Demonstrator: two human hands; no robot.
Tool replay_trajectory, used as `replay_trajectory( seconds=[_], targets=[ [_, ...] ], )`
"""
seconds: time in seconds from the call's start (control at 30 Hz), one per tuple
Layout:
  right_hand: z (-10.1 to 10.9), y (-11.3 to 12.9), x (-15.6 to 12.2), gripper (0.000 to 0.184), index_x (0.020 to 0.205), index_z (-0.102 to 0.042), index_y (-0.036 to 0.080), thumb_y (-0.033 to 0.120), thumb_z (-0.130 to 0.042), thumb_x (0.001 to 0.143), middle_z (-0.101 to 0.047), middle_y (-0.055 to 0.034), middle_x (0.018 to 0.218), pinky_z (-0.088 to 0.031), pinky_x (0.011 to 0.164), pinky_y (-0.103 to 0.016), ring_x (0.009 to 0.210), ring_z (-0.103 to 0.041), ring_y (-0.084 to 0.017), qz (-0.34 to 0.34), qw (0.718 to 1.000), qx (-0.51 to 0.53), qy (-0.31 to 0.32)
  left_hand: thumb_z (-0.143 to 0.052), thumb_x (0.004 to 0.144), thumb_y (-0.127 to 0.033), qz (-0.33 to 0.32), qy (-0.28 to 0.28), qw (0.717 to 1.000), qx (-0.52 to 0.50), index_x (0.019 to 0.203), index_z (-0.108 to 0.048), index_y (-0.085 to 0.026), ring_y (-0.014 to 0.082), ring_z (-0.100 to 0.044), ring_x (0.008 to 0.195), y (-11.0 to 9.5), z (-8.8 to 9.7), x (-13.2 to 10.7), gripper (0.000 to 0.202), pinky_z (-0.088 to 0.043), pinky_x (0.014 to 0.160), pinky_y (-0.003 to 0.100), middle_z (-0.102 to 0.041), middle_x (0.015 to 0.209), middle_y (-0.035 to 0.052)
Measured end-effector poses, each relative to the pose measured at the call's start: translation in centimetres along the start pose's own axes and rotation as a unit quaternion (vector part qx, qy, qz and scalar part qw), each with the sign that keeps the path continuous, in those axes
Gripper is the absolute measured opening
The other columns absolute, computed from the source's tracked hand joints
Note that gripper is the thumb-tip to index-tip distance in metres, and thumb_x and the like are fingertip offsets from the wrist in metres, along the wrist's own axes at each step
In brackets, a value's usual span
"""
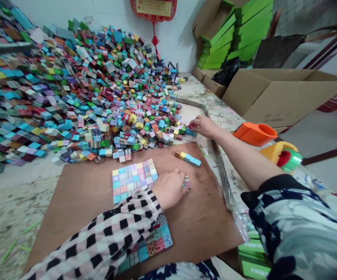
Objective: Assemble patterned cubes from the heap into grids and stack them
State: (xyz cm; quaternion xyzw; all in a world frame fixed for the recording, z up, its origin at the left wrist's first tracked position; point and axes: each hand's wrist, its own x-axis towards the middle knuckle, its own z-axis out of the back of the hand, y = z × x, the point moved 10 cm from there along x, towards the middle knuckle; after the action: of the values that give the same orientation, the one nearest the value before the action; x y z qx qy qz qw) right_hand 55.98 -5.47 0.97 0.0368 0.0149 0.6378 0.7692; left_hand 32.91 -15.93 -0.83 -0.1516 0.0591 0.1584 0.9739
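While our left hand [170,188] lies low over the brown board [203,217], its fingers curl down around a few patterned blocks [187,182] at its right side, perhaps to keep them in line; we cannot tell whether it grips them or only rests against them, since the palm hides most of the contact. Our right hand [204,126] reaches farther out and seems closed on a red block [192,126], pinched between fingertips and thumb at the right edge of the heap, a hold that suits so small a cube. Our left forearm, in a checked sleeve [110,229], slants in from the near left with the wrist flat and the back of the hand up; our right forearm, bare below a patterned sleeve [302,217], stretches from the near right toward the far side, its wrist slightly bent. Just beyond our left hand a short row of blocks [188,158] lies apart on the board, probably so that it does not mix with the others. A block grid [133,177] sits left of that hand, and a second grid [164,233] lies nearer, partly covered by our sleeve. Beyond the board, the heap of loose blocks [98,89] spreads across the far left of the counter [7,210], within reach. An orange object [254,134] and a cardboard box [250,93] stand to the right.
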Motion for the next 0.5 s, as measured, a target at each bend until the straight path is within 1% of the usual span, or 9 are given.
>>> replay_trajectory(
  seconds=[0.1,0.17,0.27,0.33,0.43,0.5],
  targets=[
    [1.3,0.0,-2.2,0.037,0.119,-0.067,0.013,0.034,-0.053,0.091,-0.064,-0.0162,0.106,-0.041,0.084,-0.033,0.101,-0.058,-0.028,-0.01,0.999,-0.02,-0.037,-0.056,0.089,-0.038,-0.004,-0.001,1.0,-0.003,0.103,-0.061,-0.017,0.0266,-0.068,0.091,-0.1,0.1,0.0,0.025,-0.054,0.079,0.037,-0.063,0.103,0.0086],
    [1.5,0.2,-3.5,0.036,0.115,-0.067,0.014,0.036,-0.054,0.091,-0.065,-0.0144,0.102,-0.04,0.079,-0.031,0.096,-0.059,-0.026,-0.018,0.999,-0.013,-0.036,-0.056,0.089,-0.037,-0.004,-0.001,1.0,-0.002,0.102,-0.061,-0.017,0.0267,-0.068,0.092,-0.1,0.2,0.1,0.025,-0.053,0.079,0.037,-0.063,0.103,0.0089],
    [0.7,0.5,-4.9,0.032,0.107,-0.069,0.015,0.038,-0.056,0.089,-0.067,-0.0123,0.099,-0.04,0.073,-0.029,0.089,-0.059,-0.024,-0.046,0.999,0.029,0.003,-0.055,0.089,-0.038,0.001,0.003,1.0,-0.003,0.101,-0.062,-0.016,0.0269,-0.067,0.091,0.1,0.2,0.1,0.025,-0.053,0.078,0.036,-0.063,0.102,0.0091],
    [0.1,0.5,-5.5,0.028,0.101,-0.07,0.017,0.038,-0.058,0.088,-0.069,-0.0089,0.092,-0.039,0.069,-0.028,0.083,-0.059,-0.022,-0.075,0.994,0.076,0.025,-0.057,0.089,-0.038,0.001,0.006,1.0,-0.004,0.101,-0.062,-0.016,0.0263,-0.067,0.091,0.1,0.2,0.1,0.026,-0.053,0.078,0.036,-0.063,0.102,0.0092],
    [-1.2,0.7,-6.6,0.021,0.092,-0.07,0.018,0.036,-0.062,0.084,-0.068,-0.0025,0.077,-0.04,0.062,-0.025,0.071,-0.059,-0.017,-0.121,0.975,0.174,0.069,-0.059,0.088,-0.038,-0.002,0.009,1.0,-0.003,0.102,-0.063,-0.015,0.0257,-0.067,0.091,0.0,0.3,0.0,0.027,-0.052,0.079,0.034,-0.064,0.102,0.0094],
    [-2.0,1.2,-7.5,0.019,0.092,-0.069,0.018,0.034,-0.062,0.084,-0.068,-0.0006,0.073,-0.041,0.059,-0.023,0.066,-0.059,-0.015,-0.133,0.96,0.226,0.1,-0.059,0.088,-0.038,0.001,0.013,1.0,-0.001,0.104,-0.064,-0.014,0.0263,-0.067,0.092,0.0,0.4,-0.1,0.029,-0.052,0.08,0.035,-0.064,0.102,0.0098]
  ],
)
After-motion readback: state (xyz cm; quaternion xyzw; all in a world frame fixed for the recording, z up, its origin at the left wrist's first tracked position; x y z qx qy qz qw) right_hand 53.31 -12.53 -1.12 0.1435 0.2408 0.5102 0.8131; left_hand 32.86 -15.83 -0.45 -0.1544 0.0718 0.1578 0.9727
